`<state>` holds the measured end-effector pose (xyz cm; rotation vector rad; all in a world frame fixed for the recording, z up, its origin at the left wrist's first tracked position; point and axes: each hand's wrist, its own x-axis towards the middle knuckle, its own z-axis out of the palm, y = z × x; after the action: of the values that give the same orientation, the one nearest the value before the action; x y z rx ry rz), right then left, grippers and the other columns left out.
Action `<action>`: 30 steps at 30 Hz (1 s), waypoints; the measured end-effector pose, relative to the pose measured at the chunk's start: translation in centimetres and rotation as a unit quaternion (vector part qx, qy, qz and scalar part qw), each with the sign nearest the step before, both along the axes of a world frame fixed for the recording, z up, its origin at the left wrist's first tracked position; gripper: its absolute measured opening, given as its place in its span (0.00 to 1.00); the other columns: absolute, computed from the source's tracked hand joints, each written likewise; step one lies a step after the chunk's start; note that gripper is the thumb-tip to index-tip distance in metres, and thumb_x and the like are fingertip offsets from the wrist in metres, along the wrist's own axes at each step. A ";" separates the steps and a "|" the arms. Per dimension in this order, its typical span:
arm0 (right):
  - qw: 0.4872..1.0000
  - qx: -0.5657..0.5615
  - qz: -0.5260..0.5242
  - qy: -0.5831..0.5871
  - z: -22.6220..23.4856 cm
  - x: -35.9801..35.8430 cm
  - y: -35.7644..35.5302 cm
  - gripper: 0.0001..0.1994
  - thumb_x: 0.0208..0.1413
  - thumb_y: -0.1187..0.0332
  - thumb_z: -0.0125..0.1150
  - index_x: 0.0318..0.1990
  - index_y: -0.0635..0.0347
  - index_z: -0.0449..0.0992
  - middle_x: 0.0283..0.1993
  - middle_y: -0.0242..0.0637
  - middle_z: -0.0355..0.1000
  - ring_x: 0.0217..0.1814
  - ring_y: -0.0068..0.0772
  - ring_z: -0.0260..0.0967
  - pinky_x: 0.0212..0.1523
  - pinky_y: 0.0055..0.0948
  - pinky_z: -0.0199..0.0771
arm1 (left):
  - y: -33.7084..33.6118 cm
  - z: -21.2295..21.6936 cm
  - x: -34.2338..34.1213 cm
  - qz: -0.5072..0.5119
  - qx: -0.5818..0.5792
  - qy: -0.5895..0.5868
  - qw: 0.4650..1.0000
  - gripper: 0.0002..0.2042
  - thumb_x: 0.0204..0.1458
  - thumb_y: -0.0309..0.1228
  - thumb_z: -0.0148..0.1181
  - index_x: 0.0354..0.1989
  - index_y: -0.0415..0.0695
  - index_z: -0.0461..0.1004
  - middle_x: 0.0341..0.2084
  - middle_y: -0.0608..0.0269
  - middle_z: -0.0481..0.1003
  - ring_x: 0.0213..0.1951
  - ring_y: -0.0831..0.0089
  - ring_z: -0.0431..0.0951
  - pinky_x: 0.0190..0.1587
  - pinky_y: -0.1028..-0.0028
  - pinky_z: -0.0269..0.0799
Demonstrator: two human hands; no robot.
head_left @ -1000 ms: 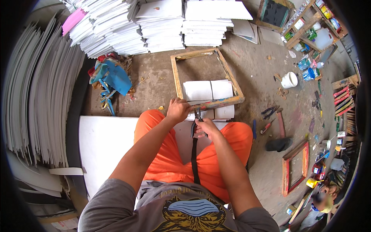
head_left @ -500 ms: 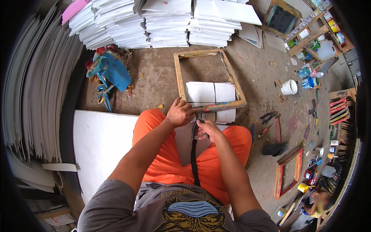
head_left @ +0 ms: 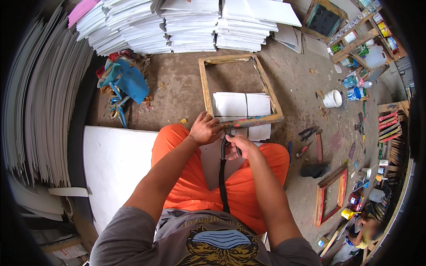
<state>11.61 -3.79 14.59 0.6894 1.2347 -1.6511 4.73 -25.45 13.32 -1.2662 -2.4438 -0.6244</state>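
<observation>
A paint-stained wooden frame (head_left: 205, 84) lies on the floor in front of my knees, with white sheets (head_left: 242, 105) under it. My left hand (head_left: 205, 129) grips the frame's near rail at its left end. My right hand (head_left: 237, 145) is closed around the dark handles of a plier-like tool (head_left: 223, 159), whose head sits at that same rail. I sit in orange trousers, and the tool's long handles hang down between my legs.
Stacks of white boards (head_left: 191, 24) line the far side and more lean at the left. A blue cloth heap (head_left: 125, 80), a white board (head_left: 113, 164), a white cup (head_left: 332, 98), loose tools (head_left: 308, 142), a red frame (head_left: 330, 197) and shelves (head_left: 368, 31) surround me.
The view has shifted slightly, so the frame sits a little lower and more central. Both hands stay on the near rail and the tool.
</observation>
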 end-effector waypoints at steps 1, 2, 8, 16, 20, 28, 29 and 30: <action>1.000 -0.017 -0.006 -0.012 -0.2 -0.3 0.1 0.18 0.67 0.51 0.57 0.43 0.59 0.76 0.37 0.41 0.78 0.38 0.43 0.80 0.37 0.52 0.84 | 0.0 -0.1 0.0 0.001 0.003 -0.002 1.000 0.11 0.44 0.39 0.70 0.38 0.55 0.83 0.35 0.72 0.77 0.39 0.68 0.76 0.58 0.56 0.69; 0.999 -0.034 -0.013 -0.024 -0.4 -0.4 0.3 0.18 0.67 0.51 0.57 0.43 0.59 0.76 0.37 0.41 0.78 0.38 0.44 0.80 0.38 0.52 0.84 | 0.1 0.0 0.1 0.001 0.001 -0.002 1.000 0.11 0.45 0.39 0.70 0.38 0.54 0.83 0.34 0.72 0.77 0.39 0.68 0.76 0.57 0.56 0.69; 0.987 -0.148 -0.043 -0.044 -3.0 -0.4 0.8 0.21 0.69 0.49 0.51 0.46 0.60 0.75 0.43 0.49 0.79 0.47 0.53 0.80 0.42 0.55 0.83 | 0.2 0.3 0.3 0.004 0.005 -0.008 1.000 0.10 0.45 0.38 0.70 0.37 0.53 0.84 0.34 0.71 0.77 0.39 0.67 0.76 0.56 0.55 0.69; 0.983 -0.172 -0.052 -0.036 -3.6 -0.2 0.5 0.25 0.72 0.47 0.44 0.49 0.63 0.74 0.47 0.54 0.79 0.50 0.56 0.80 0.45 0.54 0.83 | 0.1 0.2 0.3 -0.003 0.020 -0.019 1.000 0.10 0.45 0.37 0.70 0.36 0.51 0.84 0.33 0.69 0.77 0.39 0.66 0.76 0.55 0.56 0.70; 0.978 -0.195 -0.065 -0.024 -2.5 0.0 0.5 0.26 0.71 0.46 0.44 0.49 0.65 0.75 0.49 0.57 0.78 0.51 0.57 0.79 0.44 0.52 0.83 | 0.2 0.4 0.3 -0.007 0.013 -0.033 0.999 0.10 0.44 0.36 0.69 0.36 0.50 0.84 0.33 0.68 0.78 0.39 0.65 0.76 0.55 0.58 0.70; 0.968 -0.226 -0.110 -0.029 -2.3 0.0 -0.6 0.28 0.71 0.45 0.43 0.52 0.65 0.75 0.46 0.57 0.79 0.49 0.55 0.80 0.43 0.50 0.83 | 0.0 0.3 0.2 -0.006 0.015 -0.056 0.998 0.10 0.44 0.35 0.69 0.36 0.50 0.84 0.34 0.69 0.78 0.40 0.66 0.77 0.54 0.60 0.71; 0.972 -0.210 -0.106 -0.022 -2.1 -0.3 -0.6 0.28 0.71 0.45 0.43 0.52 0.65 0.75 0.46 0.57 0.79 0.49 0.55 0.80 0.43 0.50 0.83 | 0.0 0.2 0.1 -0.008 0.014 -0.055 0.998 0.11 0.43 0.34 0.69 0.36 0.50 0.84 0.34 0.69 0.78 0.40 0.66 0.77 0.54 0.60 0.71; 0.973 -0.206 -0.100 -0.027 -2.3 -0.5 -0.8 0.28 0.71 0.45 0.43 0.51 0.65 0.75 0.46 0.57 0.79 0.49 0.55 0.80 0.43 0.49 0.83 | 0.0 0.0 0.1 -0.011 0.013 -0.055 0.998 0.11 0.43 0.34 0.69 0.37 0.50 0.84 0.34 0.69 0.78 0.40 0.66 0.77 0.54 0.60 0.71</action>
<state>11.14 -4.55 12.30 0.6057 0.7643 -1.9628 4.79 -25.46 13.33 -1.2808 -2.5040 -0.7484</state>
